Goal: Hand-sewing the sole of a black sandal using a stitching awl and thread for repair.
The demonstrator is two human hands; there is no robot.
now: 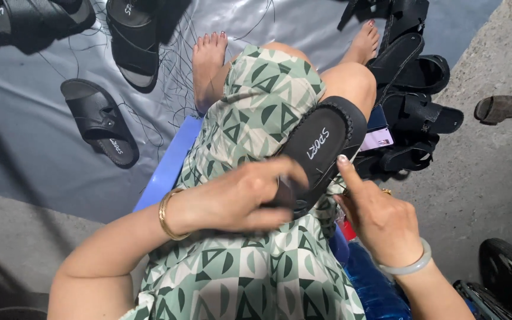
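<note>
Black slide sandal (321, 148) lies across the person's lap on the green patterned dress (250, 112). Left hand (238, 198) closed around its near end; right hand (380, 216) loosely curled — forefinger extended, touching the sandal's edge. More black sandals (413, 112) piled just right of the knee.

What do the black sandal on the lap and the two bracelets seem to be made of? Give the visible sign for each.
Black sandal: probably moulded rubber or foam, matte, with a textured rim. Left-wrist bangle: looks like gold-coloured metal, shiny. Right-wrist bangle: pale, smooth and slightly translucent, perhaps jade or glass.
</note>
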